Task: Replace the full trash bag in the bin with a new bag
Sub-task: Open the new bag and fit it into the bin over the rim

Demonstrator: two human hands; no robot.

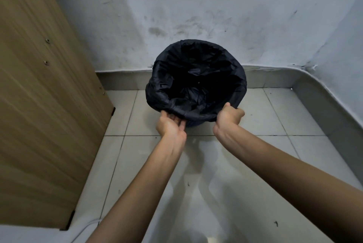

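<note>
A round bin (191,124) stands on the tiled floor against the wall, almost wholly covered by a black trash bag (196,77) that lines it and folds over the rim. My left hand (171,125) is at the near left of the rim, palm up, with its fingers under the folded bag edge. At the near right of the rim, my right hand (228,116) has its fingers curled round the bag edge. The inside of the bag is dark and its contents cannot be made out.
A wooden panel (45,85) stands upright at the left, close to the bin. A stained white wall (216,7) rises behind the bin, with a tiled skirting (318,93) curving round the right corner. Light floor tiles (216,183) lie between me and the bin.
</note>
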